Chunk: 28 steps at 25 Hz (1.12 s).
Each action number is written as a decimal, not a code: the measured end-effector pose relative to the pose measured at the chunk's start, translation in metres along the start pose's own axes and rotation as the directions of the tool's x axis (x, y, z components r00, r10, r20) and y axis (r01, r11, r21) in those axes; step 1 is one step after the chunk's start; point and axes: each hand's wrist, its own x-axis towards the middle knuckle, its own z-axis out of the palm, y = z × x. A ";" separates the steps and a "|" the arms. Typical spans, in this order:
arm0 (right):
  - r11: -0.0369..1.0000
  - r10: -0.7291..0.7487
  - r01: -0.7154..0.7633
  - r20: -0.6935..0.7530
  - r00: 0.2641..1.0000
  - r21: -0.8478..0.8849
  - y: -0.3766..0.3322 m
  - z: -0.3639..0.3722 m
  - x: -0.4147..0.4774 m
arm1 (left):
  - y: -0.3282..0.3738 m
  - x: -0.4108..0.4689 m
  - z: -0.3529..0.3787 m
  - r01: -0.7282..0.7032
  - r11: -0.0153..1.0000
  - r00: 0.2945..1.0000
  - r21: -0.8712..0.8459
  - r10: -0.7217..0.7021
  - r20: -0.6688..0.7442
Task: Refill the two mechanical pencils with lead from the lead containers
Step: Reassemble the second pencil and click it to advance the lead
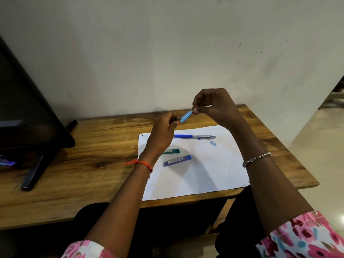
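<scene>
My left hand (163,133) grips the lower part of a light blue mechanical pencil (186,116), raised above the table and tilted up to the right. My right hand (210,105) pinches the pencil's top end with thumb and fingertips; what sits between those fingertips is hidden. A second pencil, dark blue with a silver barrel (193,136), lies on the white paper (214,175). A small light blue cap (213,143) rests just below its right end. A green lead container (172,151) and a purple lead container (177,160) lie on the paper, near my left wrist.
The wooden table (89,164) stands against a plain wall. A black monitor (28,116) on a stand fills the table's left side. The table's right edge drops to a tiled floor (320,146).
</scene>
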 end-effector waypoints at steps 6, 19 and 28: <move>0.999 0.040 -0.040 0.036 0.999 0.003 -0.001 -0.002 0.000 | 0.001 -0.002 0.002 0.014 1.000 1.000 -0.001 -0.014 0.018; 0.626 0.763 -0.663 0.144 0.631 -0.411 0.037 -0.009 -0.015 | 0.002 -0.002 0.003 0.090 0.978 0.996 -0.190 -0.092 0.001; 0.670 0.737 -0.695 0.125 0.664 -0.260 0.034 -0.006 -0.015 | 0.002 0.002 -0.002 0.141 0.928 0.989 -0.345 -0.145 0.016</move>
